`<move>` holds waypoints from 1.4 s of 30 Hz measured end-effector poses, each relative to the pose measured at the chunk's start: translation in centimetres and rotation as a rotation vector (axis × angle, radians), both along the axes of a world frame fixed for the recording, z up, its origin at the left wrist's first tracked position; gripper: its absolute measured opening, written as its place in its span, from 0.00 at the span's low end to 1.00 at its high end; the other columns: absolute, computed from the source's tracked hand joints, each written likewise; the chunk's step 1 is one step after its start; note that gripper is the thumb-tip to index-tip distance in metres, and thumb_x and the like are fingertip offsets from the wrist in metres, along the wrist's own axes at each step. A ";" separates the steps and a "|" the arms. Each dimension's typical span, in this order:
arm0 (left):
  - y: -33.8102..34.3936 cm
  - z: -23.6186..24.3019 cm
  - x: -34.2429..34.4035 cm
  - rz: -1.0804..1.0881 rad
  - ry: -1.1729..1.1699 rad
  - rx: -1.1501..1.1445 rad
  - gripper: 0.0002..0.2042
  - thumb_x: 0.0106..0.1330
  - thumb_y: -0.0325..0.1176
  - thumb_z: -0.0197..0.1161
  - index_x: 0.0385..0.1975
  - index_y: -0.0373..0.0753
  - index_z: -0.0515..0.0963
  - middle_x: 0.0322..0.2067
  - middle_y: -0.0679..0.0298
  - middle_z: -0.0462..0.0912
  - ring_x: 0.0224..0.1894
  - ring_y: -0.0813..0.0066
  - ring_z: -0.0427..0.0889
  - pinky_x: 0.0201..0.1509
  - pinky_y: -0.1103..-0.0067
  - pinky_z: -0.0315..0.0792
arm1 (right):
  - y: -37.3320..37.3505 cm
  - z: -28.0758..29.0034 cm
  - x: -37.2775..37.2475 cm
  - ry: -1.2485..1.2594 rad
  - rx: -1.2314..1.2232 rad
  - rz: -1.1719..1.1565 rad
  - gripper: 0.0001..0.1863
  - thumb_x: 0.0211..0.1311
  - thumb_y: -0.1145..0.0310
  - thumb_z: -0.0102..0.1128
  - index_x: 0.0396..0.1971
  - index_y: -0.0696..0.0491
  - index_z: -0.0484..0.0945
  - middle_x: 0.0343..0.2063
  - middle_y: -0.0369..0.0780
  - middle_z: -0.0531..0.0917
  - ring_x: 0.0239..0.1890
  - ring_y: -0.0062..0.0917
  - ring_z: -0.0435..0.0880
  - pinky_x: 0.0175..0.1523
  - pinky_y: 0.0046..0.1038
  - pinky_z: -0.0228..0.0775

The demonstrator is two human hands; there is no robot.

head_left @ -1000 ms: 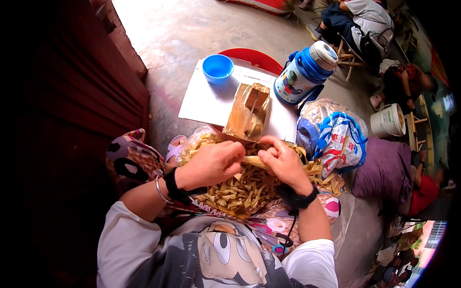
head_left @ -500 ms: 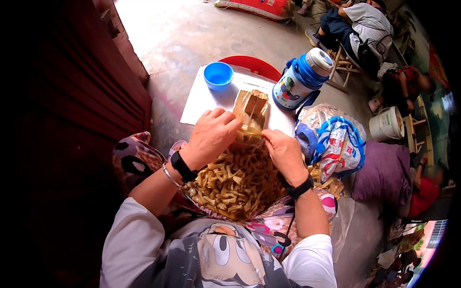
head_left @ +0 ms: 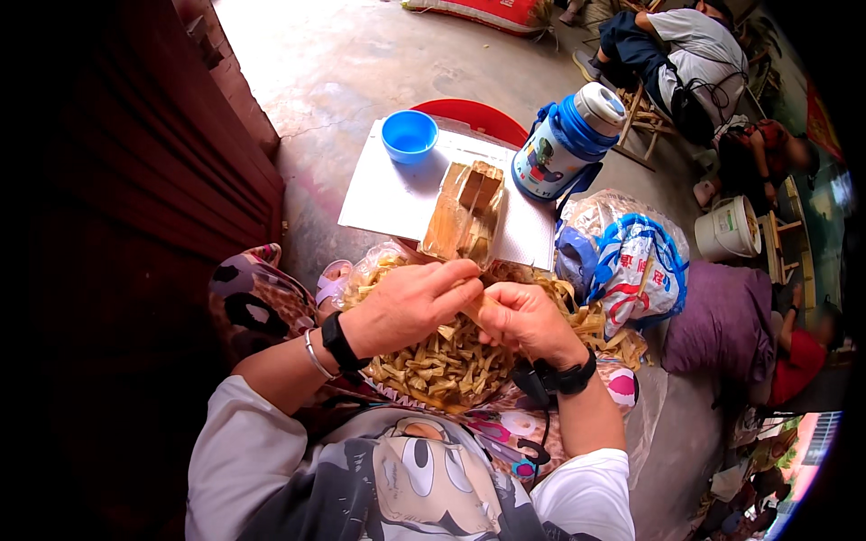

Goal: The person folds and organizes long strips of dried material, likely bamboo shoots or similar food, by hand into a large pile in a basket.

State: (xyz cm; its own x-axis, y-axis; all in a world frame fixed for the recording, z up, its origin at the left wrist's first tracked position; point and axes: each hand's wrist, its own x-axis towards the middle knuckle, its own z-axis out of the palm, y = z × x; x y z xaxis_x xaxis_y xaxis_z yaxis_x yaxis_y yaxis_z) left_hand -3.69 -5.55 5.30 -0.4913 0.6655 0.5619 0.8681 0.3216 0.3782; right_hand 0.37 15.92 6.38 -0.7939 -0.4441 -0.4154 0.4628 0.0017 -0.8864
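My left hand (head_left: 406, 307) and my right hand (head_left: 534, 323) meet above my lap, both with fingers closed. Between their fingertips is a thin, pale tan strip (head_left: 474, 309), mostly covered by the fingers; I cannot make out its material. Below them, a heap of knotted tan strips (head_left: 431, 368) lies in a clear plastic bag on my lap. Just beyond my hands, a brown block-shaped bundle (head_left: 448, 216), partly wrapped in clear film, rests on a white board (head_left: 372, 206).
A blue bowl (head_left: 409, 137) and a blue-and-white flask (head_left: 557, 149) stand on the board, with a red round rim (head_left: 483, 115) behind. A plastic bag (head_left: 640, 270) and a purple sack (head_left: 722, 320) lie to the right. Other people sit beyond, near a white bucket (head_left: 727, 229).
Both hands have come down and nearer to me, off the front of the brown bundle. They are closer together, and the strip stretched between them is now mostly hidden in the fingers.
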 end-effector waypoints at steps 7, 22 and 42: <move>-2.2 -0.8 -2.0 0.231 -0.275 -0.285 0.08 0.59 0.24 0.58 0.37 0.37 0.77 0.27 0.61 0.78 0.28 0.65 0.79 0.30 0.78 0.73 | 2.0 0.5 -0.1 -0.052 -0.302 -0.098 0.13 0.57 0.73 0.57 0.43 0.57 0.74 0.35 0.42 0.82 0.22 0.11 0.75 0.22 0.13 0.65; 1.2 -0.9 0.5 -0.329 -1.532 0.317 0.14 0.65 0.28 0.55 0.49 0.35 0.69 0.41 0.67 0.75 0.34 0.83 0.73 0.35 0.86 0.70 | 0.7 -1.3 0.7 0.033 -0.135 -0.095 0.14 0.66 0.65 0.53 0.49 0.52 0.72 0.30 0.34 0.80 0.22 0.14 0.75 0.24 0.13 0.68; 2.5 -1.8 1.3 0.064 -0.663 0.109 0.10 0.53 0.24 0.57 0.35 0.36 0.68 0.25 0.55 0.74 0.28 0.56 0.77 0.30 0.70 0.70 | -1.5 -2.6 1.5 0.926 0.577 -0.197 0.14 0.52 0.78 0.57 0.41 0.58 0.75 0.40 0.42 0.75 0.37 0.33 0.80 0.40 0.28 0.72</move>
